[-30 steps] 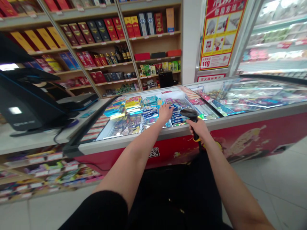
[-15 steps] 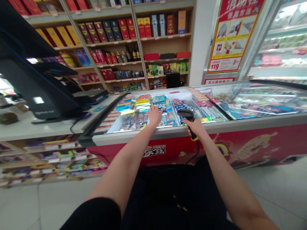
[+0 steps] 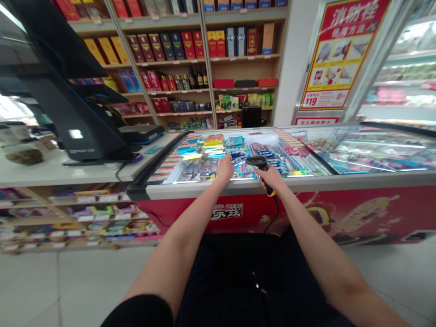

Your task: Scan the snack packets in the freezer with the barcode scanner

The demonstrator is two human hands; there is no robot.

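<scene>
My right hand (image 3: 271, 178) is wrapped round the handle of a black barcode scanner (image 3: 257, 161), held over the front edge of the chest freezer (image 3: 190, 191). Its cable hangs down the red front panel. At the glass top, my left hand (image 3: 225, 170) has its fingers drawn in beside small blue packets (image 3: 240, 156); whatever they hold is hidden by the hand. Behind it are rows of yellow packets (image 3: 214, 141) and turquoise packets (image 3: 235, 142). Through the glass, wrapped ice creams (image 3: 197, 171) show below.
On the left counter (image 3: 98, 175) stands a black checkout machine (image 3: 81, 122) with a screen. Shelves (image 3: 238, 58) of boxes and bottles line the back wall. Stocked low shelves (image 3: 98, 218) run under the counter. A red fire notice (image 3: 344, 54) hangs at right, beside a display fridge (image 3: 402, 81).
My left hand has gone from fingers spread over the packets to fingers drawn in, nearer the front edge. The scanner has shifted slightly left relative to the freezer. The camera view has turned a little left.
</scene>
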